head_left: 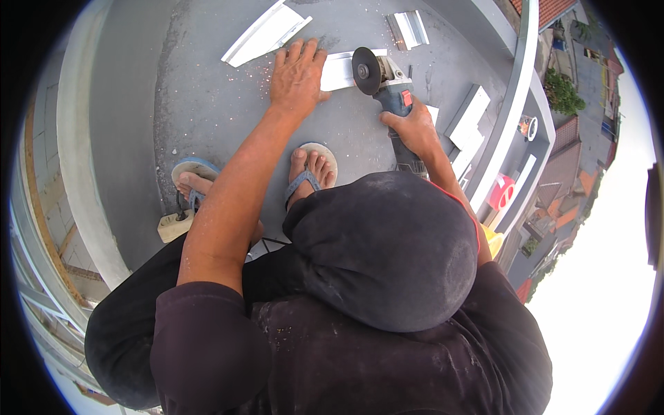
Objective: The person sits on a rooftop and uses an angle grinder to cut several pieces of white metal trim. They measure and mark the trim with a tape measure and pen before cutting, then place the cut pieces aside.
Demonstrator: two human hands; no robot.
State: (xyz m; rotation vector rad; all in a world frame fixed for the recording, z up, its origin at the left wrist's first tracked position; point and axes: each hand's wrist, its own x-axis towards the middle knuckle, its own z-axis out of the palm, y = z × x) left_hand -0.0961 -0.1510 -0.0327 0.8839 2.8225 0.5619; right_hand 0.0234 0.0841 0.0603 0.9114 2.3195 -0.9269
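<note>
My right hand (413, 129) is wrapped round the body of an angle grinder (395, 104) with a red switch and a dark round disc (366, 70). The disc stands over the right part of a short white profile piece (337, 72) on the grey floor; I cannot tell whether it touches it. My left hand (297, 79) lies flat with its fingers stretched forward, at the left end of that piece, which it partly covers. Just ahead of the left hand rests a longer white profile (266, 33).
A short white offcut (409, 30) lies beyond the grinder, and more white pieces (470, 114) lie to its right. My sandalled feet (311, 173) stand close behind the work. A socket strip (175, 225) sits at the left. Low walls (114, 138) and a rail (510, 104) border the floor.
</note>
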